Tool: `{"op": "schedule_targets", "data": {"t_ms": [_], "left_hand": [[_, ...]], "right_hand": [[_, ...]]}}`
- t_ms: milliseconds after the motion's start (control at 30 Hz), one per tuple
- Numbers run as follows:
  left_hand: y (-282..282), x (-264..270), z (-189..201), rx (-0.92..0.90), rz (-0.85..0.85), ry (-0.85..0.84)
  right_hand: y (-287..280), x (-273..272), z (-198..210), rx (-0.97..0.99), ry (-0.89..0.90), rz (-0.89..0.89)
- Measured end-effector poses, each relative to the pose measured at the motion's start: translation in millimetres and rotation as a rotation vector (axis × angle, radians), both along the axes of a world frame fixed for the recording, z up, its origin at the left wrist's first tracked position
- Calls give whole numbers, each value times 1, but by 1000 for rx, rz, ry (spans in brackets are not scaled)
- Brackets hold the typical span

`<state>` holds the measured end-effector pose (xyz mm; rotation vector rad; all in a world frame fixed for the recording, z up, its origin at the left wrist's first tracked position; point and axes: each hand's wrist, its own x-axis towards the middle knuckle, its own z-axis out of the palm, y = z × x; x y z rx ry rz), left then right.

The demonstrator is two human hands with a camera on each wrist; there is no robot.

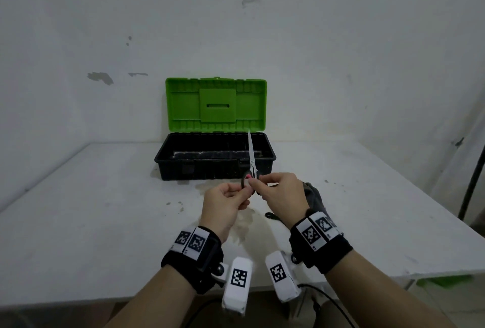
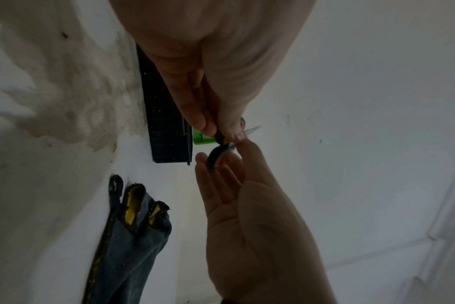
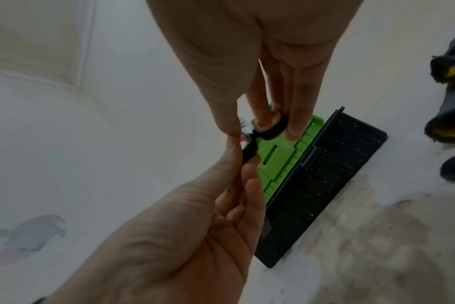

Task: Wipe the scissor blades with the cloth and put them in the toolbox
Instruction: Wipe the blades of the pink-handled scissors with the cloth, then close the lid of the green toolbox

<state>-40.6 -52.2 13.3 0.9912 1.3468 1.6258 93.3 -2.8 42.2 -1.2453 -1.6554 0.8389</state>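
Stains mark our white surface (image 1: 105,222) below the scuffed white wall (image 1: 236,26). Our left hand (image 1: 225,204) and right hand (image 1: 282,192) both pinch the black-handled steel scissors (image 1: 251,159), raised upright before the open black-and-green plastic toolbox (image 1: 215,154).

White tabletop (image 1: 91,222) — surface scuffed, with brownish stains near centre and small dark specks. Toolbox (image 1: 215,159) sits on it at 12 o'clock, against the far edge: black base, green lid (image 1: 215,103) standing open and upright. Grey cloth (image 2: 125,246) with yellow patches and dark edging lies crumpled on the tabletop at 3 o'clock — near the toolbox, not touching it.
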Motion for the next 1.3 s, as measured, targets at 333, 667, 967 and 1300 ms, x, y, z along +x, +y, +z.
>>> {"op": "schedule_targets", "data": {"t_ms": [333,667,967,1300], "left_hand": [[16,-34,25,5,-72,322],[88,-229,32,-189,220,698],[128,-294,-13,-272,127,356],[137,-304,-23,-205,61,157]], "right_hand": [[30,-22,23,-23,-109,42],[107,-99,52,-6,-321,41],[163,-223,47,-123,-711,150],[192,-286,13,-60,-1050,319]]}}
